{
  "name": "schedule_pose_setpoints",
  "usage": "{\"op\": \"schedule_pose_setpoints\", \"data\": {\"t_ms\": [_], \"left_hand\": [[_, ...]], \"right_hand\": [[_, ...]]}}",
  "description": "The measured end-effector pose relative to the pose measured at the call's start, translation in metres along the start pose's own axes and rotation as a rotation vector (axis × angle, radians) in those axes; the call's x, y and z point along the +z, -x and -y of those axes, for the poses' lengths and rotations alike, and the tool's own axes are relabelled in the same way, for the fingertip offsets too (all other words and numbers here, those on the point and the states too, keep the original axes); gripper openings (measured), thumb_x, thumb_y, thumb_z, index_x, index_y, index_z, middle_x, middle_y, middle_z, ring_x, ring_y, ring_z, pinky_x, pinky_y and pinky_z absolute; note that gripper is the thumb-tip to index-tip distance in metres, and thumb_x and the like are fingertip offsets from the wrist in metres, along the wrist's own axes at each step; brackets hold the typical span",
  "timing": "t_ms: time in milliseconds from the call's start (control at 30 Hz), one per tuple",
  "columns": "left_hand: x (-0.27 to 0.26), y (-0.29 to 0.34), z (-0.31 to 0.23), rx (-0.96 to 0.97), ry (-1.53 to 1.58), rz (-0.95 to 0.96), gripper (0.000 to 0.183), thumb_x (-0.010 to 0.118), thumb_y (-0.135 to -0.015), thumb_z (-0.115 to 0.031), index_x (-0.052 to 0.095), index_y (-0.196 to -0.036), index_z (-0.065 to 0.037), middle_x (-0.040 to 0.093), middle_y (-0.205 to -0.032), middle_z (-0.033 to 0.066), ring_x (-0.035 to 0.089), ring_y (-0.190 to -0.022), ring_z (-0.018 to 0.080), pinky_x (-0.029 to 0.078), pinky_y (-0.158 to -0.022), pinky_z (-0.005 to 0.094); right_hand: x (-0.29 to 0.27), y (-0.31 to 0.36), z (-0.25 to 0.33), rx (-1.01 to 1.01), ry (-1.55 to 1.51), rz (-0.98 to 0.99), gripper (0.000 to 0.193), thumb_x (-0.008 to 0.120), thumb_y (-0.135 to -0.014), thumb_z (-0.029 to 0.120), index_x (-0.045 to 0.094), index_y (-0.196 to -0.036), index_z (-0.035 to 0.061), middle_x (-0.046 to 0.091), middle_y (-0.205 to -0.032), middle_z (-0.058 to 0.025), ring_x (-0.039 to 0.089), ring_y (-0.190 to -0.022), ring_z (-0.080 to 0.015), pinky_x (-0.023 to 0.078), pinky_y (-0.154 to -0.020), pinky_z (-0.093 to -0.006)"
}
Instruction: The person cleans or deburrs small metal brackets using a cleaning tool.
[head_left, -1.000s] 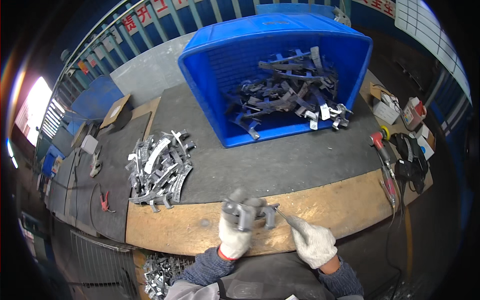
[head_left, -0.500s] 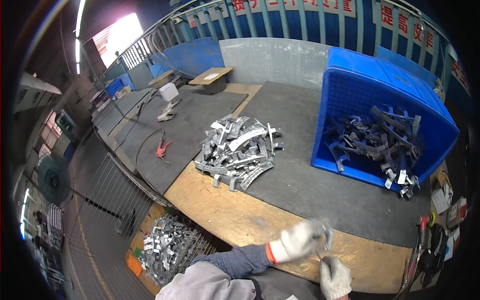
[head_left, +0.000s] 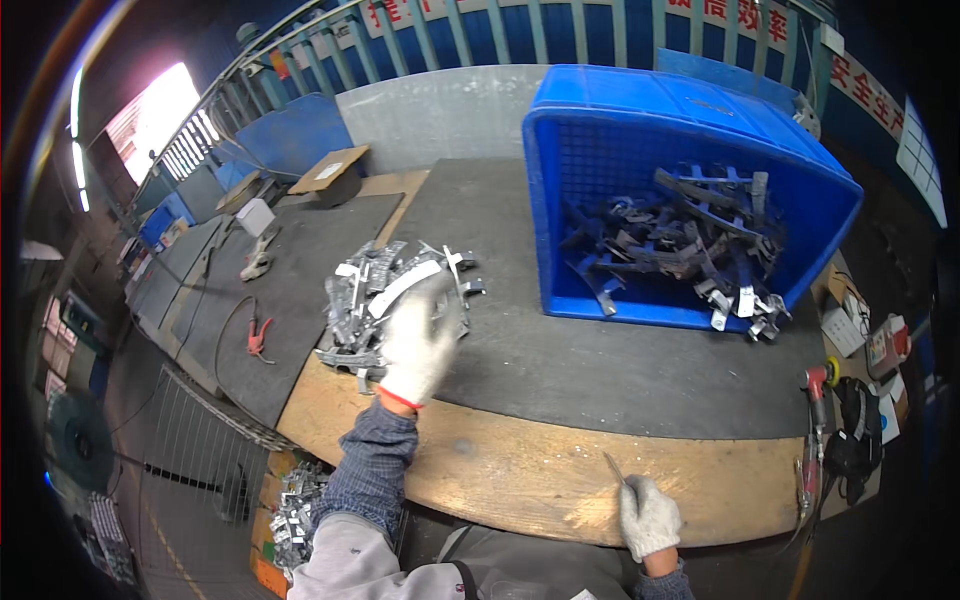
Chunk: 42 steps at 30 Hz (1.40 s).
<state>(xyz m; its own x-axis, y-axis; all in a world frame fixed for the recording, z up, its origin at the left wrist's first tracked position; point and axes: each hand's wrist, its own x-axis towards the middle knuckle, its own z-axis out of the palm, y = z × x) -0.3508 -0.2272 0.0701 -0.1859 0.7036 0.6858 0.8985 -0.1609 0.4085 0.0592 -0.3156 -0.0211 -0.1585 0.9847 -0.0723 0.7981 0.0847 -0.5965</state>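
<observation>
A heap of curved grey metal brackets (head_left: 375, 285) lies on the dark mat left of the middle. Reaching onto its right side is my left hand (head_left: 415, 345), in a white knit glove with a red cuff. Motion smears its fingers, so whether they grip a bracket cannot be made out. My right hand (head_left: 648, 517), also gloved, is closed low over the table's front edge. From it a thin, pointed metal tool, perhaps a file (head_left: 613, 466), sticks up to the left; its grip is hidden in the glove.
A blue plastic crate (head_left: 540, 220) lies on its side at the right, with darker brackets (head_left: 690, 230) inside. A red air blow gun (head_left: 258, 338) rests on the left mat. A red-handled power tool (head_left: 817, 390) sits far right. More metal parts (head_left: 297, 515) fill a container below the table's left.
My left hand has swung from beside my right hand, where it held a curved bracket, up and left onto the heap. My right hand keeps the thin tool. The view has shifted right.
</observation>
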Motion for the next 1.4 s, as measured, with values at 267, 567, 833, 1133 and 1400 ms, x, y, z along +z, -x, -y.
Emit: {"op": "schedule_pose_setpoints", "data": {"t_ms": [267, 567, 833, 1133, 1400], "left_hand": [[0.185, -0.041, -0.061, 0.517, -0.217, 0.534, 0.065, 0.063, -0.096, -0.005, 0.053, -0.159, -0.019, 0.073, -0.127, 0.0160, 0.073, -0.118, 0.0355, 0.059, -0.099, 0.0492], [0.238, -0.064, -0.042, 0.399, -0.173, 0.710, 0.057, 0.058, -0.106, -0.013, 0.052, -0.162, -0.023, 0.076, -0.125, 0.0237, 0.078, -0.105, 0.0406, 0.062, -0.090, 0.0487], [0.115, 0.040, -0.131, -0.804, 1.501, 0.989, 0.053, 0.062, -0.113, -0.027, 0.048, -0.156, 0.001, 0.069, -0.127, 0.0079, 0.068, -0.110, 0.0147, 0.063, -0.093, 0.0365], [0.079, 0.137, -0.174, -0.166, 0.718, 1.102, 0.067, 0.061, -0.112, -0.025, 0.036, -0.169, -0.001, 0.072, -0.134, 0.0194, 0.077, -0.104, 0.0263, 0.061, -0.093, 0.0380], [0.058, 0.115, -0.167, -0.349, 0.742, 1.105, 0.067, 0.057, -0.114, -0.017, 0.029, -0.174, -0.009, 0.074, -0.112, 0.0113, 0.075, -0.093, 0.0200, 0.061, -0.088, 0.0357]], "right_hand": [[0.002, 0.005, -0.004, 0.004, -0.005, 0.029, 0.030, 0.065, -0.107, 0.041, 0.076, -0.117, 0.0150, 0.079, -0.092, -0.0220, 0.077, -0.087, -0.0457, 0.061, -0.079, -0.0557], [0.009, 0.006, -0.013, -0.020, -0.080, 0.001, 0.029, 0.067, -0.106, 0.042, 0.077, -0.119, 0.0180, 0.081, -0.093, -0.0182, 0.079, -0.086, -0.0422, 0.063, -0.080, -0.0535], [-0.016, -0.006, -0.007, 0.413, -0.980, -0.049, 0.035, 0.064, -0.112, 0.029, 0.068, -0.124, -0.0043, 0.061, -0.069, -0.0003, 0.053, -0.050, -0.0079, 0.045, -0.046, -0.0272], [-0.023, -0.004, 0.030, 0.244, -1.582, -0.136, 0.021, 0.057, -0.116, 0.023, 0.062, -0.126, 0.0051, 0.052, -0.063, 0.0038, 0.046, -0.043, -0.0072, 0.040, -0.039, -0.0248], [-0.047, 0.014, 0.062, -0.249, -0.688, -0.167, 0.033, 0.063, -0.112, 0.012, 0.064, -0.140, -0.0043, 0.079, -0.090, -0.0122, 0.076, -0.072, -0.0158, 0.061, -0.064, -0.0305]]}}
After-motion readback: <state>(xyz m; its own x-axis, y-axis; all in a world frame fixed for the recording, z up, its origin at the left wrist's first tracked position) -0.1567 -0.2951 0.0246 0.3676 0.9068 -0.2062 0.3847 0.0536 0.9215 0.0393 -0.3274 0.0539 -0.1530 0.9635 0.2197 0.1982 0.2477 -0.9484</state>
